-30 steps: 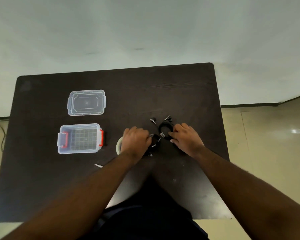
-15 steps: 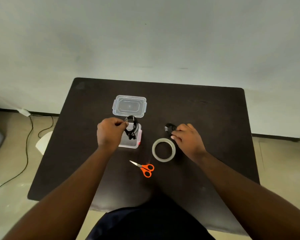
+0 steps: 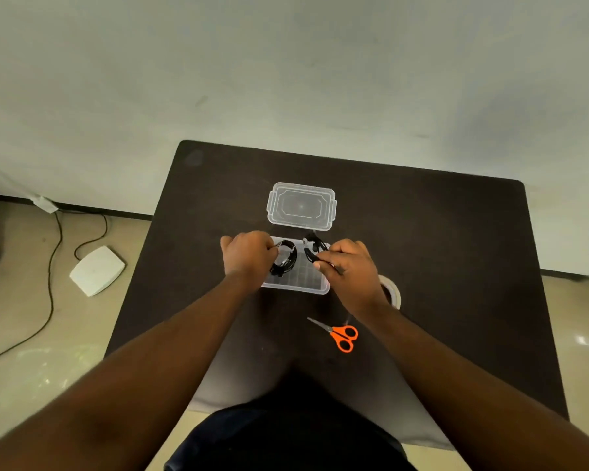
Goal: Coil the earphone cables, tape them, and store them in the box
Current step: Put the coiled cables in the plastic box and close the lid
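We found the left hand (image 3: 249, 258) pinching one coiled earphone cable (image 3: 285, 259) and the right hand (image 3: 347, 268) pinching another coil (image 3: 313, 250), both over the open clear box (image 3: 296, 287), and judged each should be lowered flat before release.

Dark table (image 3: 422, 232) against pale wall (image 3: 286, 79) (beige floor (image 3: 21, 334)).

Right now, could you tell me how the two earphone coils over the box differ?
The left coil is pinched by the left hand and hangs low inside the box; the right coil is pinched by the right hand over the box's far rim. The left coil looks rounder, the right one looser. Both are black.
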Demonstrator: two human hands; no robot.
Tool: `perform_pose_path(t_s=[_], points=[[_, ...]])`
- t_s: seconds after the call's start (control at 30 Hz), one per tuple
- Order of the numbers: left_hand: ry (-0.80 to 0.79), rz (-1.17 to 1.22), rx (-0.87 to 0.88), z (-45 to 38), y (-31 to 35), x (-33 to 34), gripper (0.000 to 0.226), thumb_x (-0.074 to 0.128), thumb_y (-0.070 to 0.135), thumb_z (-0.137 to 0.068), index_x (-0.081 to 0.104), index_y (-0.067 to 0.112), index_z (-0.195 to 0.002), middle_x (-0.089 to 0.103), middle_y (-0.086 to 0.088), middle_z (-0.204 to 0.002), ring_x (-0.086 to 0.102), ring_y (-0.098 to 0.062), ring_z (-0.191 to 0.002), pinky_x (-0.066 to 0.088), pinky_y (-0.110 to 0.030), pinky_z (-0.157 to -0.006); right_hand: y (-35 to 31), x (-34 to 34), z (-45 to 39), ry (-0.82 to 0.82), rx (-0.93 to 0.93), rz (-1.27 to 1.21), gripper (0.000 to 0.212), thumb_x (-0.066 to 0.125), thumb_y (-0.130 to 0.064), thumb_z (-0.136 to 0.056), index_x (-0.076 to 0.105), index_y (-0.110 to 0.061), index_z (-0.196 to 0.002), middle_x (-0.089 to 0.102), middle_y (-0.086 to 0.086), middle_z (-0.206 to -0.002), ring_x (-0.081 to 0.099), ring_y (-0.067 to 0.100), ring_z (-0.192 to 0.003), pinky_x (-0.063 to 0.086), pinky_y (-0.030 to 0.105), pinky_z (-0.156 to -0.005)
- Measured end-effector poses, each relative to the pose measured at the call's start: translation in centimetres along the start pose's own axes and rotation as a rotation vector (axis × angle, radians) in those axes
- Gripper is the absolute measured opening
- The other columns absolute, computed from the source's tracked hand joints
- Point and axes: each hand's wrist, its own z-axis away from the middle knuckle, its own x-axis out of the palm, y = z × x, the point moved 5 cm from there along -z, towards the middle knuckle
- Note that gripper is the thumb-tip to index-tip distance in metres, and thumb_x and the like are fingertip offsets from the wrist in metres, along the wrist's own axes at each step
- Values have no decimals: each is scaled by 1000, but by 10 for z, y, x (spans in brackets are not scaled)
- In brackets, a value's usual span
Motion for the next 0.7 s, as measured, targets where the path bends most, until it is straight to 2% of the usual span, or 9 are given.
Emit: perform_pose_path(t_s=[0.13, 0.3, 0.37, 0.43, 0.57, 0.7], points=[[-52, -216, 154, -9, 1, 25, 20, 57, 28, -81, 64, 20, -64, 61, 5, -65, 43, -17, -75, 18, -36, -75, 2, 34, 5, -51, 38, 78, 13, 75, -13, -79, 76, -12, -91, 64, 3, -82, 55, 26, -76, 44, 36, -68], [-88, -348, 247, -12, -7, 44, 22, 60, 26, -80, 52, 20, -60, 63, 2, -73, 48, -22, -81, 22, -37, -78, 14, 68, 18, -159, 42, 291, 19, 77, -16, -76, 76, -19, -95, 64, 0, -83, 57, 28, -78, 44, 40, -67], [-93, -356, 269, -13, -9, 48, 22, 62, 30, -83, 60, 20, -64, 64, 2, -79, 50, -23, -84, 24, -38, -80, 16, 73, 16, -164, 41, 362, 16, 78, -16, -75, 76, -19, -91, 65, 0, -82, 58, 28, -78, 43, 40, -67], [-85, -363, 302, -14, -10, 50, 22, 61, 34, -86, 66, 20, -71, 65, 1, -83, 51, -23, -86, 25, -39, -82, 19, 79, 10, -218, 57, 406, 14, 72, -20, -81, 75, -19, -94, 66, 0, -88, 56, 28, -85, 41, 41, -73], [-72, -305, 299, -14, -12, 46, 23, 58, 32, -89, 68, 19, -73, 64, 1, -84, 52, -22, -84, 25, -37, -81, 23, 94, 0, -433, 68, 503, 25, 50, -32, -94, 68, -20, -107, 60, -1, -104, 46, 24, -100, 33, 40, -85], [-51, -51, 205, -20, -15, 35, 23, 54, 29, -90, 69, 19, -74, 59, 3, -78, 53, -19, -77, 28, -35, -76, 29, 88, -3, -475, 48, 431, 29, 46, -36, -96, 69, -24, -108, 57, -2, -107, 45, 22, -103, 31, 38, -85]])
